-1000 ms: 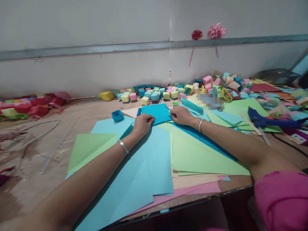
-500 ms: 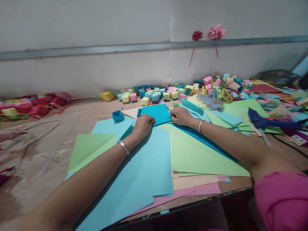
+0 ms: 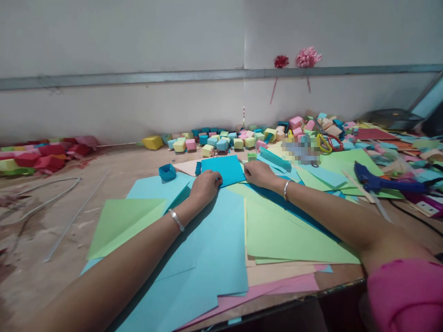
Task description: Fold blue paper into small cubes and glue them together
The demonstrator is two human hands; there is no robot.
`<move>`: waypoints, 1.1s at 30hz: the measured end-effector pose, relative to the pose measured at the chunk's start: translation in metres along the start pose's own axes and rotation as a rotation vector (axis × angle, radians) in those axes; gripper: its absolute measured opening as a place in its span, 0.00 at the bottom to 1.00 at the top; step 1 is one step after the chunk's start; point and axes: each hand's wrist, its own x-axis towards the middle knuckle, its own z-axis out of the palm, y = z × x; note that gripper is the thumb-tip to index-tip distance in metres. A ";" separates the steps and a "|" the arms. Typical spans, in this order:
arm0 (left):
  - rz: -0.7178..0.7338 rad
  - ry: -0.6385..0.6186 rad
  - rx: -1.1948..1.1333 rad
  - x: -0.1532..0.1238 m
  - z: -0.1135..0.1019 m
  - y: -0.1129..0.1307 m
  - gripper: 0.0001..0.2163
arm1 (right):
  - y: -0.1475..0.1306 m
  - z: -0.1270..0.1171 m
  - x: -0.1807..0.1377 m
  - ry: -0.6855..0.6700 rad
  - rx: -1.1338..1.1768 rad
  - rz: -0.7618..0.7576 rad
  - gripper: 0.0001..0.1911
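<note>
A rectangular piece of bright blue paper lies over the spread sheets, between my two hands. My left hand is closed at its lower left edge, thumb and fingers pinched together there. At the right edge, my right hand is closed with its fingertips on the paper. A small open blue paper box sits left of the paper, and a little strip with a toothed edge touches its left side. Light blue sheets and green sheets lie beneath my forearms.
Several small paper cubes line the wall, with red ones at the left. Scissors with red and yellow handles rest at the back right. A blue glue gun lies nearer on the right, its cord trailing. A thin clear stick is at the left.
The view has tilted up slightly, so everything sits a little lower in it. Both hands remain at the edges of the blue paper with hardly any movement.
</note>
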 end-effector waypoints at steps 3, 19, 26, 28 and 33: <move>-0.012 -0.010 0.005 -0.001 -0.003 0.002 0.08 | 0.000 -0.001 -0.001 -0.013 0.004 0.009 0.10; 0.221 -0.040 0.039 0.001 -0.004 -0.004 0.16 | 0.016 0.006 0.002 0.050 -0.026 -0.099 0.12; 0.434 -0.125 0.210 -0.001 -0.017 0.007 0.15 | 0.014 -0.003 0.005 0.043 -0.151 -0.181 0.12; 0.452 -0.154 0.261 -0.001 -0.017 0.009 0.16 | 0.010 -0.007 0.004 0.041 -0.181 -0.190 0.12; 0.463 -0.158 0.379 -0.002 -0.017 0.009 0.22 | 0.009 -0.013 0.002 0.005 -0.224 -0.260 0.12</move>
